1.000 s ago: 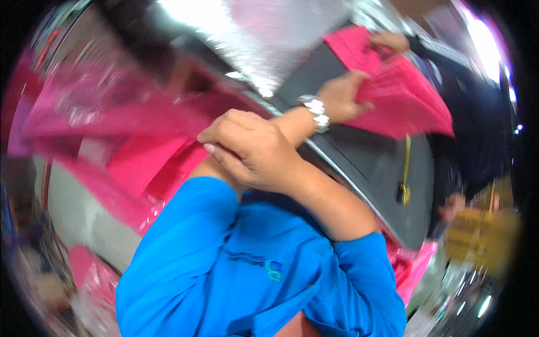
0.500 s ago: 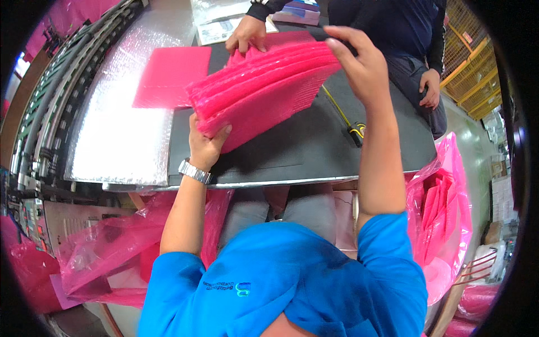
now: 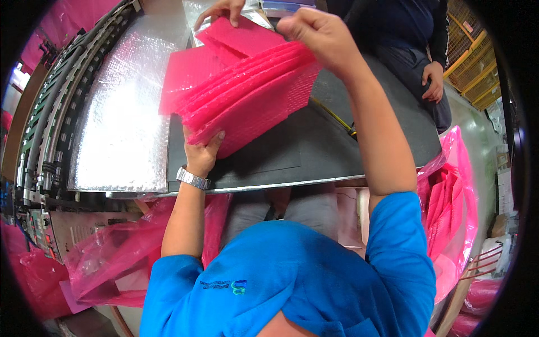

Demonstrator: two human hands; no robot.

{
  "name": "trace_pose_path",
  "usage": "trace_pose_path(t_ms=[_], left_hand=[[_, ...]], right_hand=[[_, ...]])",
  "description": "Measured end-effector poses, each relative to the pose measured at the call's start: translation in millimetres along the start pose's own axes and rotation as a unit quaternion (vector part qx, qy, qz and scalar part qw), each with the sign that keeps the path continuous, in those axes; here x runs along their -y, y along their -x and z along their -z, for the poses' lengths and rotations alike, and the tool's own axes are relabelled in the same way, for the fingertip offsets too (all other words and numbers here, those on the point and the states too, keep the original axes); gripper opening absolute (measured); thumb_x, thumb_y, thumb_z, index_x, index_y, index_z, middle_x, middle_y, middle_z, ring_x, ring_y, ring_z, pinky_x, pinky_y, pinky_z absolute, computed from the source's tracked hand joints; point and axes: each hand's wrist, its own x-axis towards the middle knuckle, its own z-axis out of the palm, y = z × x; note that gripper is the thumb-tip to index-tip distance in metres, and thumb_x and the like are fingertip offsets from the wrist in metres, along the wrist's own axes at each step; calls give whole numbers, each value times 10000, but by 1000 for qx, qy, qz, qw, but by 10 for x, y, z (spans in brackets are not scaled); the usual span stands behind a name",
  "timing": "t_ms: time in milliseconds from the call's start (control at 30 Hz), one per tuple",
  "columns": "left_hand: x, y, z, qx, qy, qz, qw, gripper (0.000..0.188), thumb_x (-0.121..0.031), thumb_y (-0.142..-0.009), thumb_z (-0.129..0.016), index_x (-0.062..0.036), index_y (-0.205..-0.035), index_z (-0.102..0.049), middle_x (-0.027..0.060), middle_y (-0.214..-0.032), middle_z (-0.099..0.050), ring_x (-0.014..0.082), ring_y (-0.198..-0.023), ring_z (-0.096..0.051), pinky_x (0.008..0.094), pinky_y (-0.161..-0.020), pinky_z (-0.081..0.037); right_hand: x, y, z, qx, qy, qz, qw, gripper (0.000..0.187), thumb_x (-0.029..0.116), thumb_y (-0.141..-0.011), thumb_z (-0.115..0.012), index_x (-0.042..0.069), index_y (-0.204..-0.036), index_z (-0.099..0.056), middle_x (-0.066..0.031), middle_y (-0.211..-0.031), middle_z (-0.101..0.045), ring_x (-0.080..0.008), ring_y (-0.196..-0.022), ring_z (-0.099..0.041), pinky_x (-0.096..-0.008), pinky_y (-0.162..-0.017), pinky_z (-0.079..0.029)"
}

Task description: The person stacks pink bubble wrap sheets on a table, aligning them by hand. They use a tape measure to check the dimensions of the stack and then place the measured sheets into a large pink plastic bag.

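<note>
A thick stack of pink bubble-wrap pouches (image 3: 252, 106) is tilted up over the black tabletop, its layered edges facing up. My left hand (image 3: 201, 153), with a metal watch at the wrist, grips the stack's lower left corner, thumb on the near face. My right hand (image 3: 323, 36) is raised at the stack's far right corner with its fingers curled in; anything between them is hidden. Beyond the stack, a co-worker's hand (image 3: 224, 10) holds a separate pink pouch (image 3: 244, 38). Another flat pink pouch (image 3: 188, 70) lies behind the stack's left side.
Silver bubble sheeting (image 3: 120, 118) covers the left of the black table (image 3: 331, 154), beside a roller machine (image 3: 48, 118). A yellow tape measure (image 3: 331, 114) lies right of the stack. The co-worker's other hand (image 3: 432, 81) rests at their leg. Pink plastic bags (image 3: 449, 208) hang below the edge.
My right hand has moved left and farther away, and its fingers have curled. The stack has shifted left and slightly nearer. The co-worker's hand has drawn back, lifting a pouch.
</note>
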Motion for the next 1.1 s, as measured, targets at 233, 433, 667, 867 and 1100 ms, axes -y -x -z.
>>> trace_pose_path(t_ms=[233,433,667,867,1100], left_hand=[[-88,-24,-23,-9,11,28,1000,514,-216,-719,-729,-28,-1091,-428,113,-999,-567,198,-908,-555,321,-798,-436],[-138,-44,-18,-31,-29,-30,999,513,-207,-724,-726,-29,-1093,-417,115,-966,-582,196,-879,-571,318,-781,-450],[-192,-36,-38,-27,32,-35,999,514,-178,-733,-716,-42,-1113,-398,118,-964,-592,180,-871,-584,299,-763,-463],[-93,-11,-37,-29,-10,-47,998,508,-150,-721,-699,-60,-1122,-399,144,-945,-591,239,-850,-604,322,-725,-469],[-112,-25,-37,-38,6,-67,997,499,-142,-720,-686,-61,-1119,-398,143,-898,-597,265,-833,-608,334,-713,-465]], right_hand=[[37,139,-244,15,145,33,989,214,246,-881,-521,49,-801,-541,-5,-657,-473,-104,-631,-475,-260,-604,-400],[270,115,-248,21,50,-3,999,233,268,-820,-581,35,-820,-578,-117,-732,-577,-230,-655,-544,-324,-605,-422],[340,54,-441,127,109,1,986,185,209,-839,-572,35,-776,-579,-17,-731,-538,-105,-739,-503,-238,-683,-389],[431,36,-345,73,-22,-123,990,224,243,-863,-561,35,-788,-601,25,-761,-529,-48,-737,-473,-218,-631,-384],[359,92,-563,135,213,48,966,223,222,-853,-539,8,-789,-536,-39,-695,-517,-139,-688,-503,-283,-630,-398]])
